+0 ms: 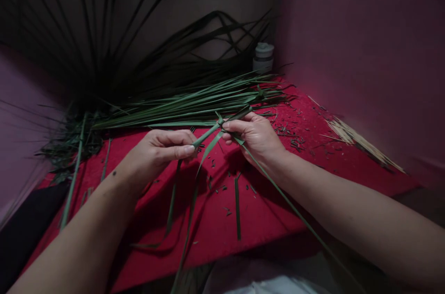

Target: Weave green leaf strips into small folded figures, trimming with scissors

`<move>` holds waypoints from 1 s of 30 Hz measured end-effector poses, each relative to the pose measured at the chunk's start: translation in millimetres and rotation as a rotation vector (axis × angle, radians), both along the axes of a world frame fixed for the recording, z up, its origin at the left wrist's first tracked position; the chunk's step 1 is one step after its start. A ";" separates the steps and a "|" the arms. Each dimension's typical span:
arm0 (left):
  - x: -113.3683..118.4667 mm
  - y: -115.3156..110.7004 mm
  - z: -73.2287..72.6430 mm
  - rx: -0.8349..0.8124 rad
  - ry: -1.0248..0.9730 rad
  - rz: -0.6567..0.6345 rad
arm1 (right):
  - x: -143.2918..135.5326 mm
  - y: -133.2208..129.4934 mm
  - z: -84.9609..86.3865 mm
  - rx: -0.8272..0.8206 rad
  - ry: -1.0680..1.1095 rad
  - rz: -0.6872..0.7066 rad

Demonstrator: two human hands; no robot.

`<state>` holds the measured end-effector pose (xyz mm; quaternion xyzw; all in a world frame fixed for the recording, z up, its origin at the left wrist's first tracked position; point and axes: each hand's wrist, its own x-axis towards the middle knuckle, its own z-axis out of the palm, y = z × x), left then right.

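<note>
My left hand (pixel 174 145) pinches one end of a folded green leaf strip (pixel 207 135) between thumb and fingers. My right hand (pixel 255 134) grips the same leaf work at a small knot-like crossing, with a short folded end poking out above the fingers. Long loose tails hang from it: one runs down past my right forearm, others droop toward the table's front edge. Both hands are close together above the red cloth (pixel 215 220). How the strips cross under my right fingers is hidden.
A pile of long green leaves (pixel 194 104) lies across the back. Dark fronds (pixel 86 20) stand at the left rear. A lidded container (pixel 263 56) is at the back. Thin pale sticks (pixel 361 141) lie at the right. Leaf scraps (pixel 292 138) are scattered about; a short strip (pixel 238 208) lies in front.
</note>
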<state>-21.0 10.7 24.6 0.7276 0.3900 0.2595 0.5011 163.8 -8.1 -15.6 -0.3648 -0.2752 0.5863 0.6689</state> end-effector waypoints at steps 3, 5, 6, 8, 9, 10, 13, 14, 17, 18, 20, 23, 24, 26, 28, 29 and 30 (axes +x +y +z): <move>-5.9 11.5 -2.7 -0.018 0.043 -0.034 | -0.1 -1.0 3.1 -0.002 0.039 0.008; -5.6 14.8 -3.9 -0.061 0.131 -0.005 | -0.6 -2.0 4.2 0.032 0.044 0.036; -4.1 14.3 -3.8 -0.088 0.166 0.018 | -1.0 -2.5 4.2 0.054 0.039 0.056; 1.0 9.4 -2.6 -0.137 0.157 0.062 | -2.2 -3.6 2.9 0.097 0.015 0.097; 4.1 5.6 -1.8 -0.153 0.109 0.073 | -2.9 -4.1 1.7 0.117 -0.002 0.115; 7.4 1.5 -1.2 -0.160 0.047 0.079 | -3.8 -4.8 0.2 0.136 -0.022 0.128; 15.7 -9.0 -2.4 -0.128 -0.093 0.150 | -6.7 -6.9 -4.0 0.161 -0.072 0.164; 17.7 -11.3 -3.9 -0.114 -0.111 0.182 | -7.4 -7.5 -4.8 0.163 -0.079 0.172; 21.7 -14.8 -8.8 -0.113 -0.121 0.235 | -8.4 -8.8 -5.0 0.131 -0.055 0.186; 22.7 -15.3 -10.0 -0.122 -0.124 0.240 | -8.3 -8.8 -4.7 0.105 -0.034 0.193; 24.2 -16.2 -11.3 -0.125 -0.138 0.244 | -7.8 -8.0 -4.4 0.041 0.024 0.227; 25.0 -17.6 -11.0 -0.058 -0.089 0.254 | -7.3 -5.8 -5.7 -0.033 0.129 0.308; 24.7 -18.0 -10.7 -0.047 -0.068 0.252 | -7.3 -5.2 -6.1 -0.049 0.153 0.319; 23.3 -18.3 -10.0 -0.073 -0.063 0.221 | -7.8 -5.1 -6.2 -0.060 0.158 0.301; 21.7 -17.5 -9.5 -0.131 -0.088 0.177 | -8.7 -6.3 -5.3 -0.041 0.115 0.259; 21.2 -16.7 -9.5 -0.158 -0.093 0.157 | -9.2 -7.2 -4.7 -0.022 0.091 0.243; 21.0 -15.9 -9.6 -0.182 -0.095 0.145 | -9.7 -8.1 -4.2 0.000 0.068 0.239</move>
